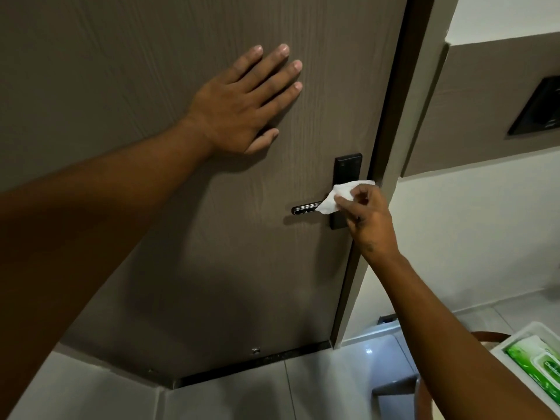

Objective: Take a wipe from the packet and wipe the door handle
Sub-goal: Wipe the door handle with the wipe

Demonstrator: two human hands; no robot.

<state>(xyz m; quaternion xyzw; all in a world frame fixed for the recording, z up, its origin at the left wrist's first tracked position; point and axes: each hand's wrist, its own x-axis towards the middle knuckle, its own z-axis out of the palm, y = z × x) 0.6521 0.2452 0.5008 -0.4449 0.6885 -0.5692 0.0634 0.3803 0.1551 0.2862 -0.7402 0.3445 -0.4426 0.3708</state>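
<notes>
A dark lever door handle (304,208) sticks out leftward from a black backplate (347,168) on the brown door (151,71). My right hand (368,218) pinches a white wipe (338,197) and presses it against the handle's base, where it meets the plate. My left hand (242,101) lies flat on the door above and left of the handle, fingers spread and holding nothing. The green wipe packet (536,363) sits in a white box at the lower right.
The door frame (403,153) runs down just right of the handle. A black wall panel (536,107) hangs on the right wall. The white box (515,338) rests on a surface at the lower right. Pale floor tiles (227,398) lie below the door.
</notes>
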